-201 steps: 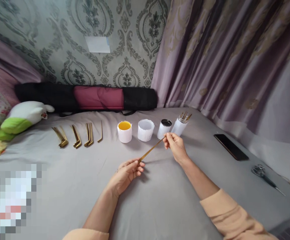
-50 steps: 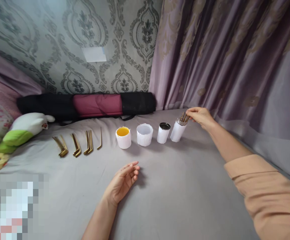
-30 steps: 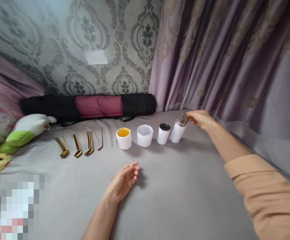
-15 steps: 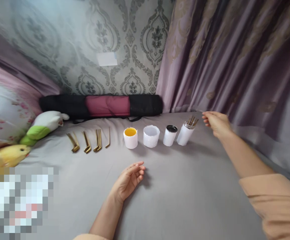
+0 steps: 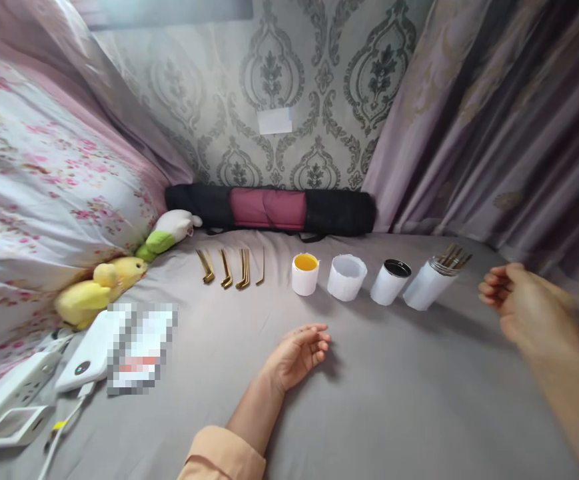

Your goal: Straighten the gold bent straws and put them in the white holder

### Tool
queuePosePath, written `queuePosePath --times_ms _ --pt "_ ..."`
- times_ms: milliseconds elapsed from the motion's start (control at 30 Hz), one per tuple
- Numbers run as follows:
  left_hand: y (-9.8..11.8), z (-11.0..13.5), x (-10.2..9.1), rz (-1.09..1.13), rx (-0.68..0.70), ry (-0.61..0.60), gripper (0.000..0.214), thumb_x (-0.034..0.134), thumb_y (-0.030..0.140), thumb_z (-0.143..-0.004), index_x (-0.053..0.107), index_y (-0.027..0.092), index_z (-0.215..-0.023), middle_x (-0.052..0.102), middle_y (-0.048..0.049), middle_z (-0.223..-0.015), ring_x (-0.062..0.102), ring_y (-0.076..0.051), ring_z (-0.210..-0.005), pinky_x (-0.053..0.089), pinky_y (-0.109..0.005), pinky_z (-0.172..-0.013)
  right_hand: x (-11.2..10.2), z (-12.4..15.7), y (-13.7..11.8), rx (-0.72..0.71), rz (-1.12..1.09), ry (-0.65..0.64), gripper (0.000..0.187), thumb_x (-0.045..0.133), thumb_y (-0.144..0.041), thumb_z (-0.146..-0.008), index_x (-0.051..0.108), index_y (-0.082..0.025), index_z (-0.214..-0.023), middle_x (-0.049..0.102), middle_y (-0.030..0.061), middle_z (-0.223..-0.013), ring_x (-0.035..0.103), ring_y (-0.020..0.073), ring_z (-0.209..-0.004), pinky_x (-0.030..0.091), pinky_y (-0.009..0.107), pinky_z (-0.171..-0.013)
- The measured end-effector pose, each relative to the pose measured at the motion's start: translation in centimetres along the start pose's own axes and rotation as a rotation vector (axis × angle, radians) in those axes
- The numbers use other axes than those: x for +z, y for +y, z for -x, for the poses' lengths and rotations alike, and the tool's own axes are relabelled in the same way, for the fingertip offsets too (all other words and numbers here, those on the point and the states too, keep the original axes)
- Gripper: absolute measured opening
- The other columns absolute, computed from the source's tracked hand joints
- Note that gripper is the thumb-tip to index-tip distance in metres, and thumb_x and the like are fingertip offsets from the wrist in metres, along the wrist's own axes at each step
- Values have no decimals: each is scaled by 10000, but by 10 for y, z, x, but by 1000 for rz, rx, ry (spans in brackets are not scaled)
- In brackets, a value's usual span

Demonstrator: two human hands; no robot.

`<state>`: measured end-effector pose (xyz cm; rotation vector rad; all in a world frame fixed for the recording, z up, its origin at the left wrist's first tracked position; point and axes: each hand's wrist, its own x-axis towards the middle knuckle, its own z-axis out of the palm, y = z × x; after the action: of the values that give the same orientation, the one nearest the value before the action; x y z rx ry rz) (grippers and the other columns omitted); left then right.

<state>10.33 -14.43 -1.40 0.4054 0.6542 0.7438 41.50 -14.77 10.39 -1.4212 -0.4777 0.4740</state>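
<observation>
My left hand [image 5: 302,355] rests palm sideways on the grey sheet, in front of the white-wrapped containers, its fingers loosely bent and empty. At the right my right hand [image 5: 524,300] is raised beside the leaning cylinder, blurred, with its fingers curled in; whatever may be inside them is hidden. That white-wrapped cylinder [image 5: 424,287] has several thin brownish sticks [image 5: 455,256] standing out of its mouth. To its left are a narrower white-wrapped can [image 5: 386,288] with a dark inside, a wide whitish cup [image 5: 346,283] and a white cup [image 5: 304,279] with a yellow inside.
Thin gold rods with bent ends lie in small bunches [image 5: 242,270], a single rod [image 5: 261,267] beside them. Behind lies a black and maroon roll bag [image 5: 269,208]. Plush toys [image 5: 89,300], a power bank [image 5: 89,353] and a power strip [image 5: 12,393] are at the left.
The view has turned left, so the containers and rods appear farther right and more of the left side shows. My right hand has turned and looks lower; my left hand stays on the sheet.
</observation>
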Motion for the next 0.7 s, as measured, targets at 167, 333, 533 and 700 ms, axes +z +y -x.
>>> queuePosePath --times_ms 167,333,533,700 --pt "-1 -1 -3 12 8 -28 173 566 147 -735 567 93 -899 599 -79 -790 555 -94 -637 439 -214 -594 3 24 17 67 -26 -139 155 557 -282 -667 488 -206 -550 435 7 -599 434 94 -443 322 241 -359" --pt "-1 -2 -5 15 20 -41 157 567 159 -738 571 107 -886 599 -69 -793 558 -95 -644 434 -217 -600 13 55 44 192 -8 -243 128 569 -288 -658 510 -210 -575 465 2 -585 470 100 -478 389 237 -419" --pt "0 -2 -4 12 27 -51 145 586 153 -725 571 117 -864 602 -56 -775 557 -86 -627 424 -213 -592 34 93 82 316 88 -427 198 582 -376 -649 538 -182 -654 507 -11 -577 479 91 -477 394 210 -427" --pt "0 -2 -5 11 57 -68 188 615 138 -699 575 118 -881 601 -59 -794 556 -86 -643 423 -214 -610 54 108 98 434 150 -571 220 599 -372 -646 562 -159 -684 530 -19 -578 482 60 -465 380 169 -421"
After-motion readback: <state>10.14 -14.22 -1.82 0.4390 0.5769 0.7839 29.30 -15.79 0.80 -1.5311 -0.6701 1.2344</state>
